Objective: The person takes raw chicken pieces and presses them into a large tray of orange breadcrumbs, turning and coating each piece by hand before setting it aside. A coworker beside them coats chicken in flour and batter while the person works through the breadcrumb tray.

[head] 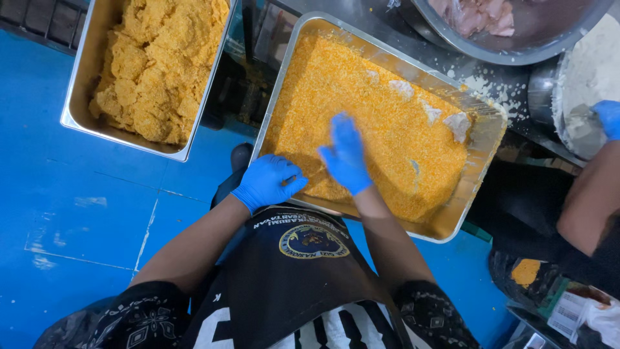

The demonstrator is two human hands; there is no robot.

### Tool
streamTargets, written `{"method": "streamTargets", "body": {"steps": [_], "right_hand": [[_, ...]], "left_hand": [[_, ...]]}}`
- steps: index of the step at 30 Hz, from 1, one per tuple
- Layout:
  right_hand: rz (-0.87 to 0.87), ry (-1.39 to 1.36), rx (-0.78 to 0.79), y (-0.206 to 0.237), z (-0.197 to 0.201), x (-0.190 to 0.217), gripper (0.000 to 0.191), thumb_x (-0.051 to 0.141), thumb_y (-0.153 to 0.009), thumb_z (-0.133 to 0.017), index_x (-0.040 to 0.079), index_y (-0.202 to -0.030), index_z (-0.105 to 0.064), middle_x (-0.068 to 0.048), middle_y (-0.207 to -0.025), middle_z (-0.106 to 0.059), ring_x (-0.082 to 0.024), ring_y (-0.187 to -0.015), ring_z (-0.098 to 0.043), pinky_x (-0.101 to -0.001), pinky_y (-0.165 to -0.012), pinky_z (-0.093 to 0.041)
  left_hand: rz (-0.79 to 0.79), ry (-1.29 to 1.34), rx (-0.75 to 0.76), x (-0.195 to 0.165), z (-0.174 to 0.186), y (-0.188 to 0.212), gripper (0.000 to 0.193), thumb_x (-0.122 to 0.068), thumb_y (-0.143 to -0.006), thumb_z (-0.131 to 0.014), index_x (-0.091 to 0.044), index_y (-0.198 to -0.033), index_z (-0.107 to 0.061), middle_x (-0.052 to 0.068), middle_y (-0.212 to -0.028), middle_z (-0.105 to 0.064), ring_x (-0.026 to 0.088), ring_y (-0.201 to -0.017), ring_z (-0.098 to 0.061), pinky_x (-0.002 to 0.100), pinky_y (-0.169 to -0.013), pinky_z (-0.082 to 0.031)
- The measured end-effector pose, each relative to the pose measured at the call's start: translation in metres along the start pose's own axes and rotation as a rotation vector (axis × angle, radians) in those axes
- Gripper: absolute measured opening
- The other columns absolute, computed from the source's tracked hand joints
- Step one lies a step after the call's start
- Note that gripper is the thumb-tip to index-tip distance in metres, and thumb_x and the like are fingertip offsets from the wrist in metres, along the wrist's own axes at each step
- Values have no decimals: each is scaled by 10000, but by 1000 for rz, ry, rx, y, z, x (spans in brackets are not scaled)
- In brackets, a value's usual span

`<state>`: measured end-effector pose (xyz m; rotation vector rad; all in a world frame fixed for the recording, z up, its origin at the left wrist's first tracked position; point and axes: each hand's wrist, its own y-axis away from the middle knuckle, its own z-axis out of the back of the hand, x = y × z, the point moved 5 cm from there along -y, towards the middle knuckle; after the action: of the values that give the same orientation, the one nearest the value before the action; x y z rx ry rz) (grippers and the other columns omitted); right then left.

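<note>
Below the black apron (pixel 303 271), the 2 blue-gloved hands work the rectangular steel tray of orange breadcrumbs (pixel 368 97), the left hand (pixel 268 182) curled and pressing at the near edge, the right hand (pixel 345 155) flat with fingers together, seemingly mid-coating, so next calls for turning whatever lies buried

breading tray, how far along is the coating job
Done: the left tray is heaped with crumbed pieces. In hand: both gloved hands, left hand and right hand, press into the orange crumbs. Left: battered pieces lie uncoated at the breading tray's far side, and raw meat waits in the steel bowl.

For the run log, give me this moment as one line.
left hand: in orange breadcrumbs | right hand: over crumbs | steel crumb tray | breaded pieces tray
</note>
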<state>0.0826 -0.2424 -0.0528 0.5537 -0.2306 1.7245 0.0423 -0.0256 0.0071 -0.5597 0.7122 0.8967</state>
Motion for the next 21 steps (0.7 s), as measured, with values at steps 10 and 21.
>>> {"method": "streamTargets", "body": {"steps": [10,21], "right_hand": [[53,229,119,-36,-23,39,1095,659,-891,-624,-8,-1624,-159,-323,-1674,-69,-539,-1517,-51,-677,-1187,-82],[-114,-606,-104,-30,15,-24,681,406,-981,-701,31,-1513,-501,-234,-1566,-445,-388,-1415,-421,-519,-1194,-357]], "left_hand": [[39,32,-3,7,4,-11,253,-381,-897,-704,-162,-771,-725,79,-692,-631,287,-699,-639,436,-700,-503],[4,21,24,-2,-7,-15,268,-377,-921,-689,-161,-763,-699,26,-681,-635,265,-722,-637,432,-700,-496]]}}
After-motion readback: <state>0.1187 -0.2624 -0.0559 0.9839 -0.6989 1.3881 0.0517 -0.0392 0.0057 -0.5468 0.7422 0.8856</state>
